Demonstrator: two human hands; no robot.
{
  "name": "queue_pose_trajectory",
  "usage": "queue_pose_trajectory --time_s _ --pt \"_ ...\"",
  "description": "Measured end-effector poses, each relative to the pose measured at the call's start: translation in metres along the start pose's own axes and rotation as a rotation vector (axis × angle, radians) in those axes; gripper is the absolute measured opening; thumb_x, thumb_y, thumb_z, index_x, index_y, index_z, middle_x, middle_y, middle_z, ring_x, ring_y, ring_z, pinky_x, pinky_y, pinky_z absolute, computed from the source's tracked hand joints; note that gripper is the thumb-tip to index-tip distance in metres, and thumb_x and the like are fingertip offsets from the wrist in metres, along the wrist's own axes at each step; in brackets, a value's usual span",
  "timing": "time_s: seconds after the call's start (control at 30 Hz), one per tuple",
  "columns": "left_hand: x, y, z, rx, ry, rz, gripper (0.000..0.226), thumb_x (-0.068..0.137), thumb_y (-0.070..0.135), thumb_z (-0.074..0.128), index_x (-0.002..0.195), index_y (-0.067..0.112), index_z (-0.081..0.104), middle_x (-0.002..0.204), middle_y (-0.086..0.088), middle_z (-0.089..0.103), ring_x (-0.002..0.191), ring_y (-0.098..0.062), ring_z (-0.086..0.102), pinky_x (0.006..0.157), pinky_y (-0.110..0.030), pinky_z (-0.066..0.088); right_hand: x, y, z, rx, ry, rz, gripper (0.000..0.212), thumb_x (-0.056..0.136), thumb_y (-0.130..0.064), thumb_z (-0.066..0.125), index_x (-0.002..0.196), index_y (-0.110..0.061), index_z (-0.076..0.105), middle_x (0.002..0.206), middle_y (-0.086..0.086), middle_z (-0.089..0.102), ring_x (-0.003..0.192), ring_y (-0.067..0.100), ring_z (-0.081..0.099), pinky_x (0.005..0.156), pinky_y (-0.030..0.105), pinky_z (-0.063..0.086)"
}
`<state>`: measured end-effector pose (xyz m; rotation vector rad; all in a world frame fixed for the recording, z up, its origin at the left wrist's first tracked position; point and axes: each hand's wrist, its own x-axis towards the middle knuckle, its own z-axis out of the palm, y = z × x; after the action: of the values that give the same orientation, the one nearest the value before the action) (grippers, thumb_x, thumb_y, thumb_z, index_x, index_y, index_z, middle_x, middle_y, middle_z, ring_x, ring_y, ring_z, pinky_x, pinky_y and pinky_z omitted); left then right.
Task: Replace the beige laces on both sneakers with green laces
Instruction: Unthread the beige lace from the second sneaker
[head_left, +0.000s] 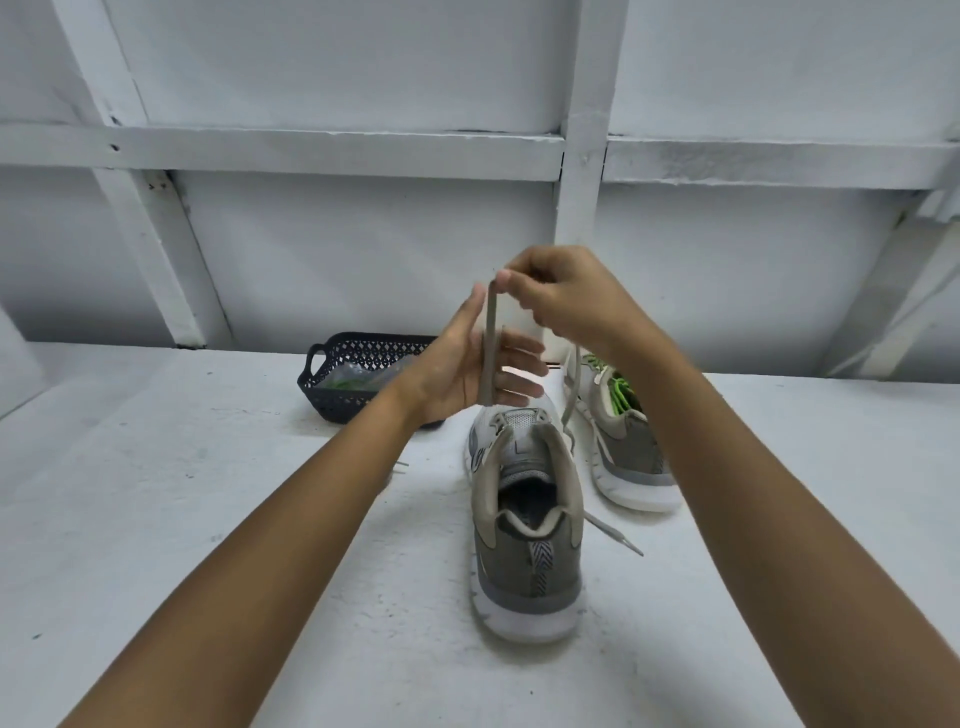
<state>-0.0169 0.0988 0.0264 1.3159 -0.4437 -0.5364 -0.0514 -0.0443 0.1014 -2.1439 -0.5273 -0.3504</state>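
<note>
Risk: the beige lace (489, 353) could be snagging in an eyelet; pulling harder would tip the near sneaker (524, 519) (nothing is pinning it down). The right hand (561, 306) is pinching the lace's top end. The left hand (467, 364) is lying open, with the lace running taut across its straight fingers towards the shoe.

A bare, makeshift workspace: a scuffed white-painted tabletop (156, 519) meets a white wall (363, 249) crossed by timber battens (311, 150) at 12 o'clock.

Basket (332, 396) back-left of near sneaker (524, 545) — second sneaker (635, 457) just right, farther back.
</note>
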Motion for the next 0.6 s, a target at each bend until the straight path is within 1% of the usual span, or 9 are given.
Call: queue_pose_trajectory --time_s 0.07,0.1,0.2,0.3,0.33,0.4,0.5,0.53,0.6 --pt "-0.003 0.001 0.004 -0.023 -0.073 0.005 0.079 0.087 0.069 0.022 0.088 0.007 0.071 0.081 -0.011 0.070 0.070 -0.025 0.068 0.070 -0.034 0.056 0.012 0.014 0.000 0.063 0.011 0.057 0.019 0.095 -0.024 0.055 0.093 -0.009 0.067 0.063 -0.004 0.049 0.046 0.002 0.042 0.042 0.013 0.032" --pt "-0.005 0.002 0.005 -0.041 -0.098 0.013 0.073 0.088 0.065 0.025 0.085 0.009 0.072 0.077 -0.010 0.070 0.067 -0.023 0.068 0.067 -0.033 0.056 0.017 0.022 0.003 0.095 0.017 0.097 0.020 0.095 -0.025 0.055 0.092 -0.009 0.067 0.063 -0.004 0.047 0.047 0.005 0.041 0.041 0.016 0.032" --pt "-0.007 0.006 0.009 -0.058 -0.132 0.073 0.049 0.095 0.038 0.033 0.080 0.015 0.074 0.073 -0.004 0.071 0.066 -0.018 0.070 0.064 -0.029 0.056 0.017 0.047 0.016 0.172 -0.013 0.212 0.022 0.094 -0.027 0.055 0.076 -0.017 0.061 0.059 -0.004 0.047 0.047 0.008 0.043 0.044 0.020 0.034" --pt "-0.005 0.014 0.011 -0.157 -0.077 0.137 0.043 0.091 0.032 0.038 0.082 0.013 0.076 0.078 -0.006 0.073 0.071 -0.019 0.071 0.066 -0.030 0.058 0.006 0.064 0.035 0.231 -0.093 0.281 0.029 0.094 -0.009 0.047 0.069 -0.021 0.057 0.047 -0.007 0.050 0.042 0.006 0.045 0.042 0.018 0.033" --pt "-0.004 0.017 0.010 -0.218 -0.034 0.165 0.044 0.092 0.031 0.037 0.083 0.011 0.076 0.082 -0.008 0.074 0.075 -0.021 0.072 0.068 -0.032 0.059 0.002 0.066 0.040 0.206 -0.108 0.295 0.031 0.092 -0.005 0.043 0.069 -0.020 0.056 0.048 -0.007 0.050 0.042 0.006 0.044 0.040 0.018 0.031" --pt "0.000 0.024 0.005 -0.317 0.063 0.209 0.046 0.097 0.031 0.032 0.092 0.006 0.071 0.091 -0.011 0.073 0.086 -0.023 0.071 0.075 -0.035 0.057 -0.007 0.066 0.047 0.074 -0.139 0.255 0.026 0.094 -0.010 0.044 0.073 -0.016 0.058 0.057 -0.005 0.050 0.047 0.008 0.042 0.043 0.019 0.032" --pt "0.003 0.031 -0.004 -0.328 0.187 0.244 0.044 0.101 0.036 0.026 0.105 0.009 0.060 0.100 -0.007 0.072 0.101 -0.020 0.066 0.087 -0.036 0.051 -0.023 0.056 0.048 -0.133 -0.257 0.119 0.024 0.099 -0.026 0.045 0.096 -0.019 0.068 0.066 -0.009 0.055 0.053 0.001 0.045 0.054 0.018 0.036" --pt "0.003 0.032 -0.007 -0.319 0.212 0.247 0.044 0.101 0.037 0.025 0.106 0.010 0.059 0.101 -0.006 0.072 0.103 -0.019 0.064 0.091 -0.036 0.047 -0.029 0.051 0.046 -0.168 -0.301 0.096 0.025 0.099 -0.029 0.044 0.098 -0.020 0.068 0.068 -0.008 0.057 0.056 0.001 0.047 0.056 0.018 0.037" --pt "0.003 0.032 -0.010 -0.279 0.263 0.232 0.046 0.101 0.041 0.024 0.108 0.012 0.059 0.104 -0.004 0.071 0.107 -0.019 0.062 0.096 -0.038 0.043 -0.037 0.040 0.040 -0.175 -0.356 0.052 0.024 0.098 -0.031 0.046 0.095 -0.022 0.068 0.068 -0.009 0.059 0.056 -0.002 0.050 0.055 0.016 0.037"
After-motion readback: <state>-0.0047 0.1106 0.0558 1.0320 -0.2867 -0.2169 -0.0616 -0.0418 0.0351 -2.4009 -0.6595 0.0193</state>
